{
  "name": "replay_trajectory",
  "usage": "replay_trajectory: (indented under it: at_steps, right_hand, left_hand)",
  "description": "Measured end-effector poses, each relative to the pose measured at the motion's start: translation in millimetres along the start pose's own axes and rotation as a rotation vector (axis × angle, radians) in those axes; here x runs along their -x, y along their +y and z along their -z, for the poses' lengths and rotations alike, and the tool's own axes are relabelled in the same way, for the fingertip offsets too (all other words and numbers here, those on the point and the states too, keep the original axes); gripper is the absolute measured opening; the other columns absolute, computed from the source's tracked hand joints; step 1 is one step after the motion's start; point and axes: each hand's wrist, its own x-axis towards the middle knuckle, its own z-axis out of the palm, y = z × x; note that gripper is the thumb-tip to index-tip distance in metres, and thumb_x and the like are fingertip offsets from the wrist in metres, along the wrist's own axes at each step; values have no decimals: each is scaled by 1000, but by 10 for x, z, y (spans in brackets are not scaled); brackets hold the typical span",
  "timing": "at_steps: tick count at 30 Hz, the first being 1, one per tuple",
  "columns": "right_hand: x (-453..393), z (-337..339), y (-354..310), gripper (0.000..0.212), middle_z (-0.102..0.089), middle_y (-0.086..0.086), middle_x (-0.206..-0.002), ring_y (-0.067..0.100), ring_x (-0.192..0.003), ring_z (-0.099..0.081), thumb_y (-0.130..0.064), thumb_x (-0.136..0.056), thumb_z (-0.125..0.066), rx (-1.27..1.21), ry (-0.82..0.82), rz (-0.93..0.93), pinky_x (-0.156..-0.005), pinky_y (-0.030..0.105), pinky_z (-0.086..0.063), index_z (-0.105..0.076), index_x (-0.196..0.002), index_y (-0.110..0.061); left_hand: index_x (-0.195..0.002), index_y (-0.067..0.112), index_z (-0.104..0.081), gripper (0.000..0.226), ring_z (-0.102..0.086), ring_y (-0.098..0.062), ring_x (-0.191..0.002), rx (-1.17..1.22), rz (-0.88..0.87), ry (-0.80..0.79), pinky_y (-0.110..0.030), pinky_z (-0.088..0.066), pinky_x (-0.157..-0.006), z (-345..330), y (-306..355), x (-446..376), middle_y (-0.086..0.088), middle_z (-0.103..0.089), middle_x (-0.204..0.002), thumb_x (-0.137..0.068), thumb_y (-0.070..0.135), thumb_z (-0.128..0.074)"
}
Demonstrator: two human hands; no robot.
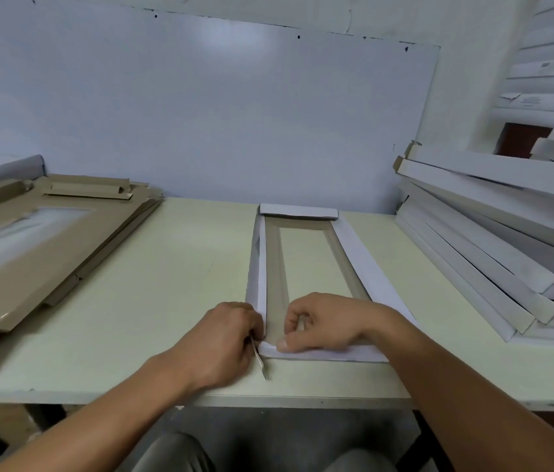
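The cardboard frame (364,267) lies flat near the middle of the pale green surface (166,284), its near end close to the front edge and its long axis running away from the person. It is long and narrow, white on the outside and brown on the inside, with a tall rectangular window cut through it that shows the surface beneath. The white side flaps are turned up along both long edges, and a short white flap is folded over at the far end. The left hand (224,338) sits at the frame's near left corner, its fingers curled tight round a thin tool (259,357) whose tip points toward the front edge of the surface. The right hand (323,321) is just beside it on the near end of the frame: the thumb lies flat on the white near flap while the curled fingers bear on the brown inner strip, pinching that edge between them. To the left lies a stack of flat brown cardboard blanks (30,240); to the right, well apart from the hands, is a slanting pile of white folded frames (490,250). A whiteboard (200,114) stands against the wall behind.
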Motion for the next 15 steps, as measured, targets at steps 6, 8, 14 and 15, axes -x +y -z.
replay_trajectory:
  at_steps: [6,8,14,15]
  right_hand:
    - [171,-187,77,34,-55,-18,-93,1,-85,-54,-62,-79,-71,34,65,45,-77,28,-48,-60,-99,-37]
    - [196,-211,72,37,-53,-15,-101,6,-94,-54,-65,-81,-68,44,88,48,-87,30,-49,-59,-103,-36]
    - [235,-236,41,38,-51,-18,-93,7,-85,-52,-56,-77,-75,40,78,52,-66,25,-39,-49,-100,-42]
    - [242,-245,39,34,-51,-17,-90,7,-82,-50,-54,-77,-76,36,87,56,-64,25,-36,-49,-93,-41]
  left_hand:
    - [-104,24,-64,29,-62,-11,-81,44,79,-212,-26,-52,-74,161,-34,-48,9,-67,-92,-79,10,-61]
    - [-108,26,-60,33,-63,-11,-87,67,84,-295,-29,-53,-79,235,-41,-44,9,-67,-100,-78,16,-70]
    - [-96,31,-55,40,-61,-11,-87,122,102,-377,-33,-53,-79,353,12,-37,12,-66,-96,-69,39,-85]
    - [-94,32,-56,39,-61,-12,-88,132,105,-378,-34,-53,-81,364,7,-39,11,-66,-98,-69,39,-85]
